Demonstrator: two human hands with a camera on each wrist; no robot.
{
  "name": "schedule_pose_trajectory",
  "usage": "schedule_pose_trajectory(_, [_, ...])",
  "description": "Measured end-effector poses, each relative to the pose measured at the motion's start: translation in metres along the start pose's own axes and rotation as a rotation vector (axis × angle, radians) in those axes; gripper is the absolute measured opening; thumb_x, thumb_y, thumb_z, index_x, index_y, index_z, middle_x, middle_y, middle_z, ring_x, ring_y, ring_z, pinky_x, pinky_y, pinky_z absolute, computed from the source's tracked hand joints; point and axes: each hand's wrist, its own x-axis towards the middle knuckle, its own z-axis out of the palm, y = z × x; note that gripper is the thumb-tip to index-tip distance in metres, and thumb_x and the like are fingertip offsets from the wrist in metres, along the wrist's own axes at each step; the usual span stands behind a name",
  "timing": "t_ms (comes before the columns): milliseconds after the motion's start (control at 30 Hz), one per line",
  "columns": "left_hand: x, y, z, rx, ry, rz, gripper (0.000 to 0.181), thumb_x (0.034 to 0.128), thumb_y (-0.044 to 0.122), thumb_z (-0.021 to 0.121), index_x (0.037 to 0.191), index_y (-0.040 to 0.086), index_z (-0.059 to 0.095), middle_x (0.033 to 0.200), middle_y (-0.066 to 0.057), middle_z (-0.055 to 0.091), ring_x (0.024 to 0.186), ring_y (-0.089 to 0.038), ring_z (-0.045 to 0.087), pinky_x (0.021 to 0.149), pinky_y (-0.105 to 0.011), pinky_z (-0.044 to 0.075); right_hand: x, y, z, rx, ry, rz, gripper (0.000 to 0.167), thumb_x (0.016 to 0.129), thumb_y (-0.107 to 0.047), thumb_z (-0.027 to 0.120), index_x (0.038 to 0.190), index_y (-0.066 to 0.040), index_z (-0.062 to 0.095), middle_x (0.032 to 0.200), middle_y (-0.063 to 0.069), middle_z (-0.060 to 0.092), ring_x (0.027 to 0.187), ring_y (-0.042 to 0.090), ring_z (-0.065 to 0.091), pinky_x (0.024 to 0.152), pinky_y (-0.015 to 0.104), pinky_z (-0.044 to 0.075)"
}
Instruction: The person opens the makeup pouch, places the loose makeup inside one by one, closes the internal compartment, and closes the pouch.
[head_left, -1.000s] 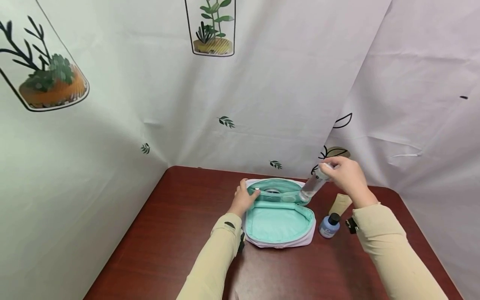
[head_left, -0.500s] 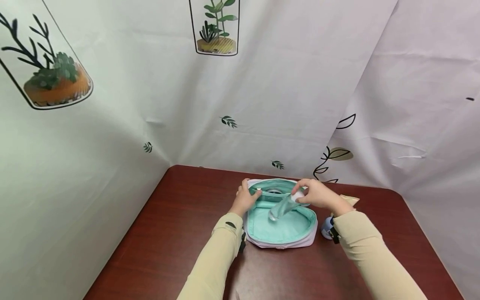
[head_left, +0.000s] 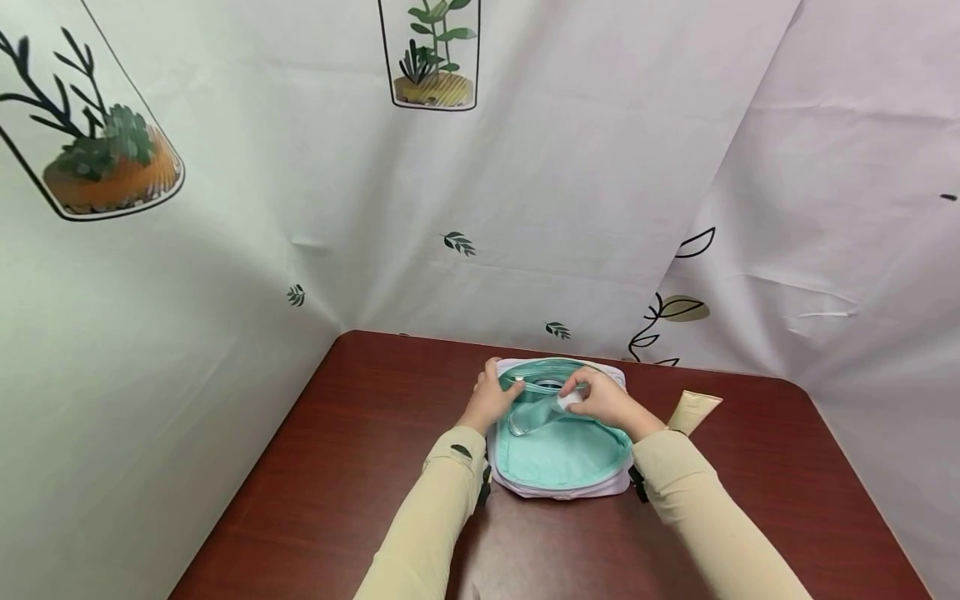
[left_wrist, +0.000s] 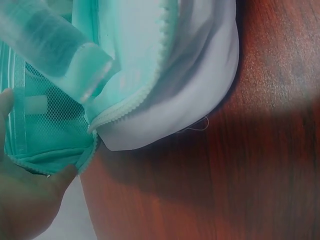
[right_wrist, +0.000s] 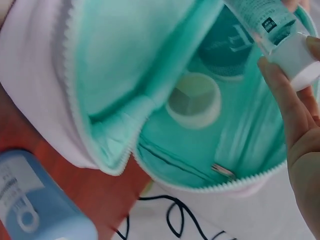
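A teal-lined toiletry bag lies unzipped on the table. My left hand grips the left edge of its back half, thumb on the mesh side. With thumb and fingers, my right hand pinches the white cap of a clear bottle. That bottle slants over the bag, its base pointing left towards my left hand; in the left wrist view the bottle's base is close to the mesh pocket. Behind the mesh, a pale round container and a dark one show.
A cream tube stands right of the bag, partly behind my right sleeve. Beside the bag in the right wrist view is a blue bottle, which my sleeve hides in the head view. The brown table extends around; a white curtain hangs behind.
My right hand has carried the clear bottle leftwards, from the bag's right end to over its middle, turning the bottle's base further left. My left hand keeps its place on the bag.
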Motion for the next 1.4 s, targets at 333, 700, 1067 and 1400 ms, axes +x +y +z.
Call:
schedule_pose_trajectory(333, [0.0, 0.005, -0.005, 0.002, -0.004, -0.004, 0.068, 0.0917, 0.039, 0.056, 0.144, 0.017, 0.019, 0.136, -0.019, 0.033, 0.122, -0.035, 0.037, 0.092, -0.053, 0.037, 0.001, 0.01, -0.001, -0.262, -0.08, 0.064, 0.024, 0.069, 0.001, 0.077, 0.09, -0.005, 0.067, 0.087, 0.004, 0.063, 0.078, 0.019, 0.057, 0.07, 0.037, 0.047])
schedule_pose_trajectory(700, [0.001, 0.007, -0.006, 0.002, -0.015, -0.031, 0.069, 0.0916, 0.039, 0.056, 0.144, 0.016, 0.017, 0.136, -0.021, 0.032, 0.122, -0.037, 0.036, 0.093, -0.053, 0.036, 0.008, 0.016, 0.007, -0.474, -0.121, 0.079, 0.021, 0.066, 0.002, 0.076, 0.083, -0.009, 0.07, 0.085, 0.003, 0.065, 0.079, 0.02, 0.058, 0.069, 0.037, 0.048])
schedule_pose_trajectory(1067, [0.0, 0.01, -0.004, -0.003, -0.025, -0.031, 0.068, 0.0916, 0.04, 0.055, 0.144, 0.018, 0.017, 0.136, -0.02, 0.032, 0.122, -0.035, 0.037, 0.091, -0.053, 0.037, 0.008, 0.028, 0.014, -0.454, -0.152, 0.088, 0.023, 0.065, 0.006, 0.075, 0.076, -0.01, 0.064, 0.074, -0.001, 0.056, 0.066, 0.015, 0.048, 0.058, 0.032, 0.043])
schedule_pose_trajectory(1400, [0.001, 0.005, -0.001, 0.007, -0.019, -0.025, 0.067, 0.0917, 0.04, 0.055, 0.143, 0.017, 0.018, 0.134, -0.02, 0.033, 0.12, -0.035, 0.038, 0.092, -0.052, 0.037, 0.005, 0.029, 0.016, -0.487, -0.161, 0.09, 0.018, 0.07, 0.001, 0.075, 0.082, -0.01, 0.068, 0.082, 0.001, 0.062, 0.071, 0.017, 0.054, 0.061, 0.033, 0.045])
